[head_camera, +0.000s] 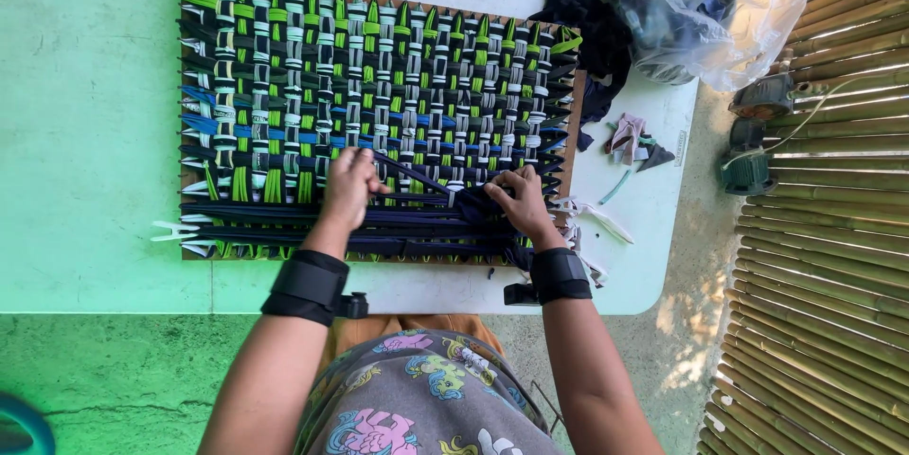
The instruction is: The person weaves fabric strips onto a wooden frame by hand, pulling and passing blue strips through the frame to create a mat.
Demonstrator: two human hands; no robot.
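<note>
Big pale bench (95, 133) carries the weaving frame (379, 114), packed with green, white and dark fabric strips. Clear plastic bag (710, 10) of scraps sits at about 2 o'clock from it. Both hands work the near rows: left hand (348, 188) is pinching a dark navy strip (426, 192), and right hand (519, 201) is closed on it too. Keeping it flat and snug against the previous row probably matters.

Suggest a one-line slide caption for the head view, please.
Left hand and right hand press dark fabric strips into a weaving loom.
</note>
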